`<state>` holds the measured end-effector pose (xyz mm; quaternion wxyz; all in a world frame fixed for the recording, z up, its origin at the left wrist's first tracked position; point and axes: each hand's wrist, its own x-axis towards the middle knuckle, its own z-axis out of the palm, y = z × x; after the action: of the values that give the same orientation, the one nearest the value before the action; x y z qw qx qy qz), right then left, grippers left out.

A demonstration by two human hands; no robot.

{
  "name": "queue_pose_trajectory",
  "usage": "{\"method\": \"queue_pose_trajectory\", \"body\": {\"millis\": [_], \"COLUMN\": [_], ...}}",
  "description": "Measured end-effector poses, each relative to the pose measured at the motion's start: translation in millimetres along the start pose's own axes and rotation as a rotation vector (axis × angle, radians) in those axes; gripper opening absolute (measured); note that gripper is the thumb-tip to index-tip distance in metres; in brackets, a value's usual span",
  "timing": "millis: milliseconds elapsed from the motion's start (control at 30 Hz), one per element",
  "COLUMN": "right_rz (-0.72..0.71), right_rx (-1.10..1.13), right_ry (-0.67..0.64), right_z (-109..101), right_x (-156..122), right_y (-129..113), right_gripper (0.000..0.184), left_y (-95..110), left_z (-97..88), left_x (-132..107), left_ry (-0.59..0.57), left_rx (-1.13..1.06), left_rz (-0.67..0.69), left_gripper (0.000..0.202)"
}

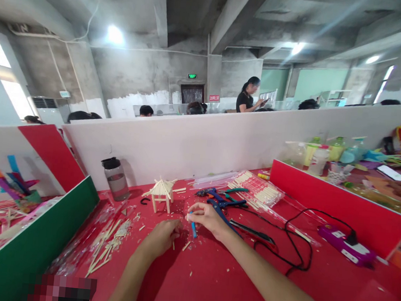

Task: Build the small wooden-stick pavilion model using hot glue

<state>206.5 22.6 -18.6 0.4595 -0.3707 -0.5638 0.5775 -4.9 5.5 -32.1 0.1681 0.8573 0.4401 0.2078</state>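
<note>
My right hand (204, 217) pinches a small slim blue object (193, 229) with a pale end, tilted over the red table; its exact kind is unclear. My left hand (163, 238) is beside it, fingers curled together, and whatever they may hold is hidden. A short wooden stick (173, 246) shows just under the left fingertips. Beyond both hands, a little pavilion model (162, 195) made of wooden sticks stands upright on its legs. Blue-handled pliers (225, 203) and a utility knife (252, 232) lie to the right of my right hand.
Loose sticks (104, 245) and scraps lie left, near a water bottle (115, 179). A bag of sticks (256, 190) is at the back. A black cable runs to a purple power strip (346, 245). Green (35, 243) and red (336, 211) dividers flank the space; a person (250, 96) stands beyond.
</note>
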Motion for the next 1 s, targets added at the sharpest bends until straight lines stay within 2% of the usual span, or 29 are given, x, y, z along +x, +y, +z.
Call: {"method": "queue_pose_trajectory", "body": {"millis": [100, 167, 333, 433, 533, 667, 1000], "right_rz": [-0.019, -0.023, -0.02, -0.002, 0.0, -0.013, -0.006], "right_rx": [-0.019, -0.029, -0.035, -0.042, -0.035, -0.028, 0.013], "right_ry": [-0.006, 0.0, -0.003, -0.028, -0.059, -0.078, -0.086], "right_z": [0.2, 0.7, 1.8, 2.5, 3.9, 6.1, 7.3], "right_x": [-0.4, -0.6, -1.6, -2.3, -2.4, -2.2, -3.4], "right_y": [-1.2, -2.2, -4.2, -3.4, -0.4, 2.9, 2.0], "right_gripper": [0.033, 0.032, 0.034, 0.037, 0.039, 0.041, 0.042], "left_y": [2.2, 6.7, 17.5, 19.4, 19.1, 18.9, 23.7], "left_z": [-0.3, -1.8, -7.4, -8.4, -7.5, -5.6, -6.7], "left_x": [-0.1, 1.5, 10.6, 14.6, 15.6, 14.5, 13.9], "left_ry": [0.03, 0.105, 0.306, 0.361, 0.346, 0.316, 0.32], "left_rx": [-0.023, -0.082, -0.351, -0.542, -0.674, -0.738, -0.675], "left_rz": [0.005, -0.007, -0.059, -0.1, -0.12, -0.16, -0.156], "left_gripper": [0.022, 0.018, 0.011, 0.019, 0.026, 0.029, 0.027]}}
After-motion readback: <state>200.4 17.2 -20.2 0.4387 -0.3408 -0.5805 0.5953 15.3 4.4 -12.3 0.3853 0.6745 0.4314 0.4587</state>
